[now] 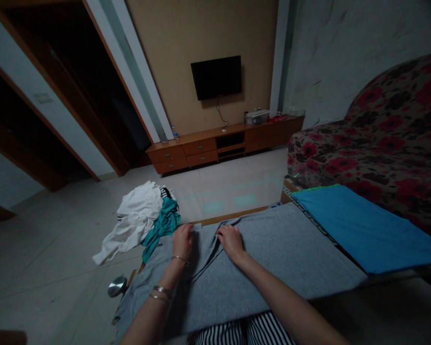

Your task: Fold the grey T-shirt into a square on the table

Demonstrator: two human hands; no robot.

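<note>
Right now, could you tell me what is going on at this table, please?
A person has a grey knit garment spread flat over a low wooden table. Both hands rest on it near its far edge: the left hand at the edge, the right hand on a raised fold in the cloth. A flat blue cloth lies to the right, and a heap of white and teal clothes sits to the left.

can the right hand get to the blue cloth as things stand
Probably yes: the right hand rests on the grey garment, and the blue cloth lies uncovered beside it, nothing between.
</note>
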